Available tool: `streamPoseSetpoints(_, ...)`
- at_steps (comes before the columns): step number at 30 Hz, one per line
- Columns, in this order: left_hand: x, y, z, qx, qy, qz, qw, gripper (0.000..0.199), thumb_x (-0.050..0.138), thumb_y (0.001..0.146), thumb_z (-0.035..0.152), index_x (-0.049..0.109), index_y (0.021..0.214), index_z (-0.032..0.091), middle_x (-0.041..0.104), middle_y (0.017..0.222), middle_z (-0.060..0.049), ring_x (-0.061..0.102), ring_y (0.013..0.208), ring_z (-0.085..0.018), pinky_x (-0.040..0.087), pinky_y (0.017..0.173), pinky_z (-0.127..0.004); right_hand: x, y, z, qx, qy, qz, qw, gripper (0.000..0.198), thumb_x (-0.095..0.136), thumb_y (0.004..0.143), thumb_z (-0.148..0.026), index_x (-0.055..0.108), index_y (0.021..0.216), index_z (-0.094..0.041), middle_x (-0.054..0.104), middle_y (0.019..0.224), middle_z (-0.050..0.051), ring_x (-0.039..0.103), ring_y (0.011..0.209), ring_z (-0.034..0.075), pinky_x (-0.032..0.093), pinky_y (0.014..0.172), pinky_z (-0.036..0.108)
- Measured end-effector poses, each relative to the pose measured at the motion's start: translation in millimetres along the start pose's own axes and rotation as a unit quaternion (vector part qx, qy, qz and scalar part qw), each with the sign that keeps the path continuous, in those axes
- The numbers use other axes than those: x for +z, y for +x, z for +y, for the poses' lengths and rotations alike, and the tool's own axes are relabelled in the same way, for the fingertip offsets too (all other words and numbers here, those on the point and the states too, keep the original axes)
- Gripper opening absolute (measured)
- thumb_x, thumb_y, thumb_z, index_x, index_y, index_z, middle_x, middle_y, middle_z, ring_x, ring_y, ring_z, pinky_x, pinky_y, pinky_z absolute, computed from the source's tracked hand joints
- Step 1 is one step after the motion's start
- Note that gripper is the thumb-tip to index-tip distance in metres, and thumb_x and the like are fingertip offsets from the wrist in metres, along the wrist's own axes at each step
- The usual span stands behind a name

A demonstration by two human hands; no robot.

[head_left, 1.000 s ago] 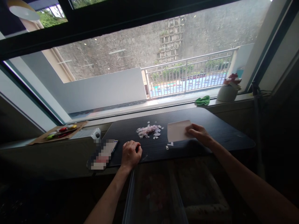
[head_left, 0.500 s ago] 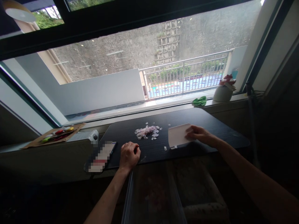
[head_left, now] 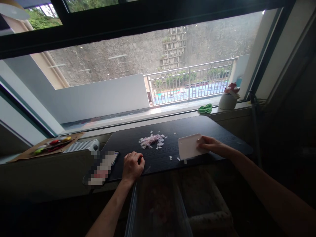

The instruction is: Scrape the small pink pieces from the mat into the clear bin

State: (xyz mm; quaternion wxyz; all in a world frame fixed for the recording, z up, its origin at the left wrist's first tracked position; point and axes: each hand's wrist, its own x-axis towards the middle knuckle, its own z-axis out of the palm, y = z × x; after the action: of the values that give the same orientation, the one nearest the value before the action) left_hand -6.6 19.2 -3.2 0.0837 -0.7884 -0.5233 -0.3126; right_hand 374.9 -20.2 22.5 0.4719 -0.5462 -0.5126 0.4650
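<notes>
My right hand grips a white plastic scraper, a flat sheet with a small hole near one corner, by its right side. The scraper stands tilted on the black table, its lower edge close to a few small white chips. My left hand rests near the table's front edge with its fingers curled in a loose fist and nothing visible in them. Beyond that hand lies a loose pile of pinkish-white chips, with several stray ones around it.
A phone with a blurred screen lies at the left edge of the black table. A clear plastic bin stands below the front edge. On the windowsill are a green cloth and a whitish jug. A heater is at left.
The view has shifted slightly. The scraper has moved a little relative to the chips, and the chips at its lower edge now lie more apart. My left hand stays in place.
</notes>
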Motion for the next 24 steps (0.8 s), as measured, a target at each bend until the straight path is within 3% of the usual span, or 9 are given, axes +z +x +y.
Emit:
streamPoseSetpoints(8, 0.1, 0.2, -0.4, 0.002, 0.001, 0.0, 1.0, 0.015, 0.05, 0.08, 0.023, 0.065, 0.079, 0.022, 0.066, 0.081, -0.004, 0.059, 0.082, -0.022, 0.043, 0.088, -0.04, 20.9, 3.7, -12.5, -0.014, 0.01, 0.0, 1.0, 0.035, 0.082, 0.053, -0.031, 0.067, 0.082, -0.02, 0.071, 0.083, 0.002, 0.066, 0.08, 0.021, 0.053, 0.081, 0.038)
streamPoseSetpoints(16, -1.5, 0.5, 1.4, 0.0, -0.002, -0.008, 1.0, 0.015, 0.05, 0.08, 0.023, 0.065, 0.08, 0.021, 0.066, 0.082, -0.005, 0.059, 0.083, -0.022, 0.043, 0.088, -0.04, -4.7, -9.5, -10.2, -0.002, -0.017, -0.01, 1.0, 0.038, 0.083, 0.052, -0.034, 0.067, 0.082, -0.017, 0.07, 0.081, 0.002, 0.065, 0.075, 0.019, 0.053, 0.074, 0.035)
streamPoseSetpoints(24, -0.7, 0.1, 1.0, -0.001, -0.001, -0.003, 1.0, 0.016, 0.05, 0.08, 0.023, 0.066, 0.079, 0.021, 0.067, 0.081, -0.005, 0.059, 0.083, -0.023, 0.043, 0.088, -0.041, -11.7, -17.8, -2.2, -0.005, -0.028, 0.044, 0.999, 0.041, 0.083, 0.051, -0.037, 0.068, 0.084, -0.019, 0.072, 0.082, 0.004, 0.066, 0.074, 0.021, 0.054, 0.069, 0.033)
